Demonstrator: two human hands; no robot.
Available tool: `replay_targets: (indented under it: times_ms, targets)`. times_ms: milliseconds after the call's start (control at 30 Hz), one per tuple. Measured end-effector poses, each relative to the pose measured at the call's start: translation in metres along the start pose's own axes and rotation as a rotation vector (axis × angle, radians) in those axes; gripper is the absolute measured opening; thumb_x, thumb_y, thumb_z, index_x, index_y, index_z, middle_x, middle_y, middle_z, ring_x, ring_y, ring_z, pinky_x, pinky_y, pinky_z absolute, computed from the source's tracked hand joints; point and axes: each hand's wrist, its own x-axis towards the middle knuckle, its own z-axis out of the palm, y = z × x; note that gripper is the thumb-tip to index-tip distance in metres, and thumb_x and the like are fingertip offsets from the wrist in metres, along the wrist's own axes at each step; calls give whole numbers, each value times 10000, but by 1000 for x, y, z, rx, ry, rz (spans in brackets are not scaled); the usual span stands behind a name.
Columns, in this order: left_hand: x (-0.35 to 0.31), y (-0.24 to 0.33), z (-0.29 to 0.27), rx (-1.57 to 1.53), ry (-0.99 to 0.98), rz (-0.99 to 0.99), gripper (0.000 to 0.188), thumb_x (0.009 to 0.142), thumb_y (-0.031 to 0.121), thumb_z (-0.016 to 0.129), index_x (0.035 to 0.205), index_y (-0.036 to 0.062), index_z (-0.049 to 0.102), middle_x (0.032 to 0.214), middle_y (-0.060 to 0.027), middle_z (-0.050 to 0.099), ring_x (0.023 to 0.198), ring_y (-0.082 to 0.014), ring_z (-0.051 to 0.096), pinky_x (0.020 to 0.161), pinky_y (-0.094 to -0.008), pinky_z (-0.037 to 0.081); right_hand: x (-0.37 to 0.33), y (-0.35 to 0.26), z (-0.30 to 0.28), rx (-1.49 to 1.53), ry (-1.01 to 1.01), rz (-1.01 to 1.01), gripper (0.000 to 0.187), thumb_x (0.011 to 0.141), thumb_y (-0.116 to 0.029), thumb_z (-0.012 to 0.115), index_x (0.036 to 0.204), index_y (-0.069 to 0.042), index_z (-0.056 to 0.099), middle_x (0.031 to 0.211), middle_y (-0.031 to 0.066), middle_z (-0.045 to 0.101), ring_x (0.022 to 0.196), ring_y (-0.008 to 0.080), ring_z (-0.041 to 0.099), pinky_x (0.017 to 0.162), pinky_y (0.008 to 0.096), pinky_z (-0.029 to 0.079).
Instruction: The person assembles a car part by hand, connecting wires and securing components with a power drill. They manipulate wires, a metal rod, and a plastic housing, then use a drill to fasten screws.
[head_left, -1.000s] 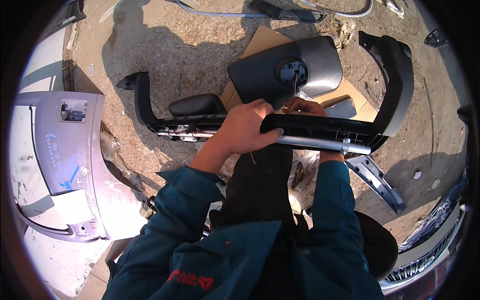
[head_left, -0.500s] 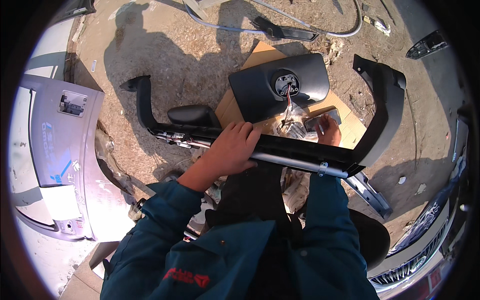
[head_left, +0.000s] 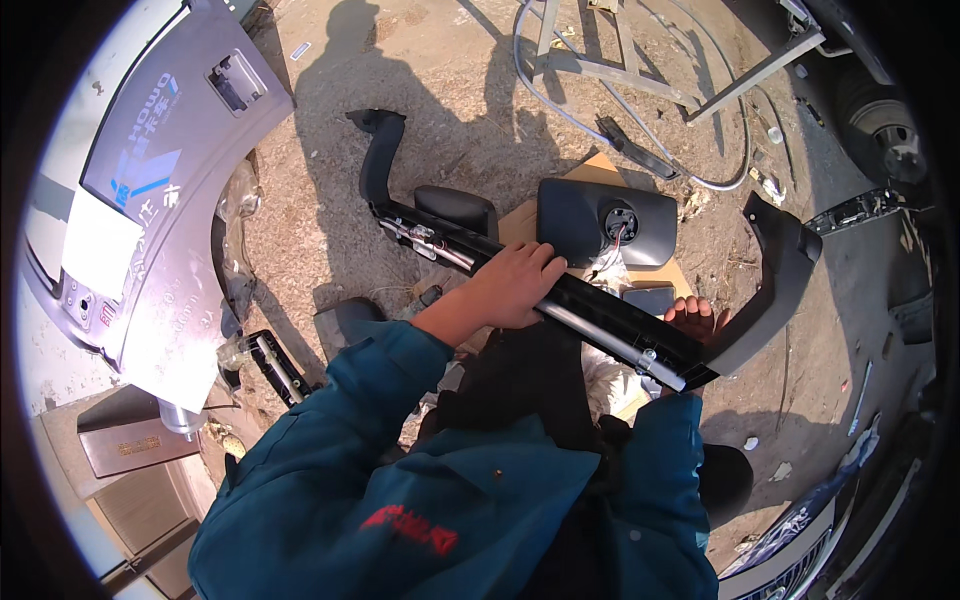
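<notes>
A long black mirror bracket [head_left: 600, 310] with bent arms at both ends and a silver tube along its near side lies across in front of me. My left hand [head_left: 516, 284] is wrapped over its middle. Beyond the bar, near the right bend, my right hand [head_left: 695, 318] shows loosely curled fingers, slightly apart, with nothing visible in them; the bar hides its palm and wrist. Close to those fingers lies a dark flat rectangular object [head_left: 650, 299]. Behind it, a large black mirror housing [head_left: 572, 222] rests on cardboard [head_left: 598, 172], with wires coming from its round opening.
A smaller black housing [head_left: 455, 207] lies behind the bracket, another dark piece [head_left: 345, 320] nearer left. A lilac vehicle panel [head_left: 190, 200] stands at the left, above cardboard boxes [head_left: 135, 445]. A metal frame [head_left: 630, 75] and bent tubing are at the far right.
My right hand has drawn back from the dark rectangular object to beside the bar. My left hand keeps its grip. The view has shifted, bringing the metal frame into sight.
</notes>
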Motion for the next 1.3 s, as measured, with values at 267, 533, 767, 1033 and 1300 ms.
replay_targets:
  times_ms: [267, 533, 767, 1033, 1300]
  targets:
    - [-43, 1, 4, 43, 142, -42, 724, 684, 238, 964, 1235, 30, 542, 1197, -209, 623, 1173, -421, 662, 1006, -512, 527, -46, -84, 170, -616, 143, -78, 1033, 1073, -852, 369, 1629, 11, 482, 1506, 251, 655, 1373, 396, 639, 1224, 496, 452]
    - [-60, 18, 32, 158, 426, -65, 655, 737, 286, 935, 1206, 24, 561, 1166, -189, 627, 1171, -396, 642, 1036, -501, 486, -36, -65, 244, -1006, 277, -426, 737, 1069, -502, 770, 1554, 10, 554, 1485, 120, 645, 1351, 224, 601, 1160, 361, 473]
    - [-79, 23, 57, 135, 506, -133, 678, 825, 367, 913, 1303, 13, 587, 1169, -168, 625, 1123, -372, 628, 1014, -485, 463, -25, -52, 247, -1199, 295, -476, 1058, 886, -464, 975, 1594, 103, 431, 1496, 229, 610, 1400, 302, 590, 1237, 404, 421]
    - [-178, 55, 76, -145, 825, -393, 679, 856, 216, 865, 1429, -9, 579, 1408, -203, 603, 1297, -421, 582, 1127, -539, 473, -26, -60, 254, -1219, 246, -439, 816, 948, -363, 931, 1519, 82, 554, 1420, 181, 689, 1268, 266, 703, 1119, 380, 564]
    - [-397, 30, 133, 144, 713, -719, 404, 882, 0, 670, 1284, 30, 696, 1286, -155, 709, 1200, -394, 649, 1036, -497, 528, -15, -68, 249, -1271, 332, -440, 850, 905, -383, 958, 1488, 101, 573, 1355, 188, 712, 1147, 256, 742, 1000, 371, 625]
